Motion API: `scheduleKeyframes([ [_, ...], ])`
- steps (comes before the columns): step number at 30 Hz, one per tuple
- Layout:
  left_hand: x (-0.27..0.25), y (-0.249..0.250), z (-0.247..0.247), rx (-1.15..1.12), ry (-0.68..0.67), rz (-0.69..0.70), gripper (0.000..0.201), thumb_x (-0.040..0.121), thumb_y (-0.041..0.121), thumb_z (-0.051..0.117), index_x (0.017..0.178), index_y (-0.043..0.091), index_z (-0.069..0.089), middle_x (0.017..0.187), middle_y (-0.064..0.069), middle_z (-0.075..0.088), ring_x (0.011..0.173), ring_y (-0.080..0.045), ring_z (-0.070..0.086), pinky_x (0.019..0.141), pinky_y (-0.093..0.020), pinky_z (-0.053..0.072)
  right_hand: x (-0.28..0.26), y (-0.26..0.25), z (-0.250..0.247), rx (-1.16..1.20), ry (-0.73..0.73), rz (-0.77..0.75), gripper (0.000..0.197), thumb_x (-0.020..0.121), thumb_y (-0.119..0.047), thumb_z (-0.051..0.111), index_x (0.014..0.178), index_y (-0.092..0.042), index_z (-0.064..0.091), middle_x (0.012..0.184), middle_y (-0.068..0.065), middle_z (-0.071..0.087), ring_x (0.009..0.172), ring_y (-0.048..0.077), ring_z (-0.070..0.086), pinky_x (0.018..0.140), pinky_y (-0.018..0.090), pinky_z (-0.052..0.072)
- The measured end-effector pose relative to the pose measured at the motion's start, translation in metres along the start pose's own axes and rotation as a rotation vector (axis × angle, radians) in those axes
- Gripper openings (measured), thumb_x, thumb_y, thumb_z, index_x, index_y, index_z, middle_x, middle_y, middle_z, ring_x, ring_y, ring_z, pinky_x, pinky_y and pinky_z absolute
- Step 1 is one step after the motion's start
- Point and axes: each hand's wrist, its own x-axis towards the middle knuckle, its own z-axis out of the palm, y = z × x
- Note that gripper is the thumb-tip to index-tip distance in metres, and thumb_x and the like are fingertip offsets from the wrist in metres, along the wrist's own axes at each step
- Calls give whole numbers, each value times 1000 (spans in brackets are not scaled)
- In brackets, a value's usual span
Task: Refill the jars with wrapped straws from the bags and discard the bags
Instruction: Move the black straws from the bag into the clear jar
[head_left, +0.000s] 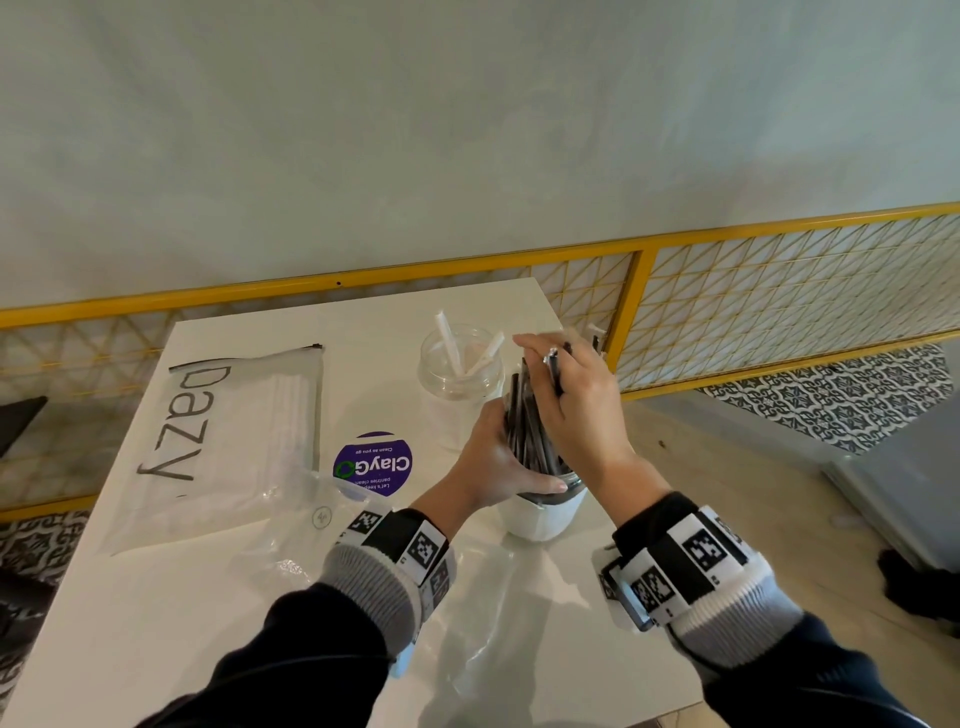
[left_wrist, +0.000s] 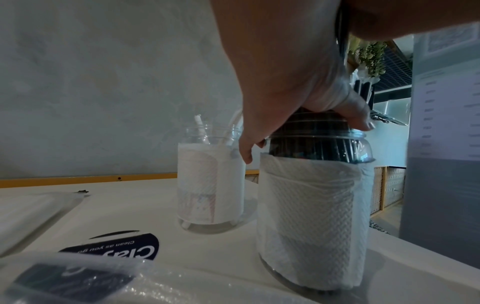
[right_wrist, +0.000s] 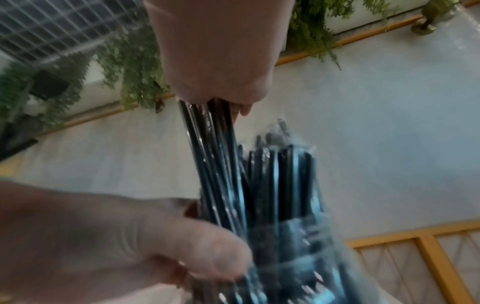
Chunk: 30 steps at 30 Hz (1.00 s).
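Note:
A jar (head_left: 540, 514) lined with white paper towel stands near the table's right edge, packed with black wrapped straws (head_left: 523, 431). My left hand (head_left: 493, 467) grips the jar (left_wrist: 311, 216) at its neck, fingers curled round the rim. From above, my right hand (head_left: 576, 410) holds a bunch of the black straws (right_wrist: 207, 148) by their upper ends. Behind it, a second clear jar (head_left: 460, 364) contains a few white wrapped straws. A "Dazy" bag (head_left: 234, 441) of white straws lies flat at the left. A crumpled clear bag (head_left: 311, 540) lies by my left wrist.
A round purple sticker (head_left: 373, 464) is on the white table (head_left: 156, 623). A yellow mesh railing (head_left: 779, 291) runs along the far side, close behind the jars. The table edge drops off just right of the lined jar, with patterned floor tiles (head_left: 831, 400) beyond.

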Motion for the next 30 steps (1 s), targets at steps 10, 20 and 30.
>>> scheduleKeyframes([
  [10,-1,0,2,-9,-2,14,91,45,14,94,100,51,31,108,27,41,105,17,47,94,-17,45,-9,11,-19,-23,-181,111,65,86,-62,45,142,-29,40,150,6,35,144,17,19,118,50,13],
  [20,-3,-4,6,52,9,-54,108,42,31,90,122,45,19,120,11,29,128,-15,33,110,-42,36,-21,26,-9,501,-267,564,101,58,-56,82,143,-34,31,134,-6,51,121,8,53,100,33,46],
  [30,2,-12,8,-57,-7,-41,119,37,32,95,135,29,28,133,4,46,126,-9,46,106,-42,43,-8,8,-15,487,-3,315,50,80,-14,70,120,-32,46,107,-3,58,98,6,58,89,22,50],
])
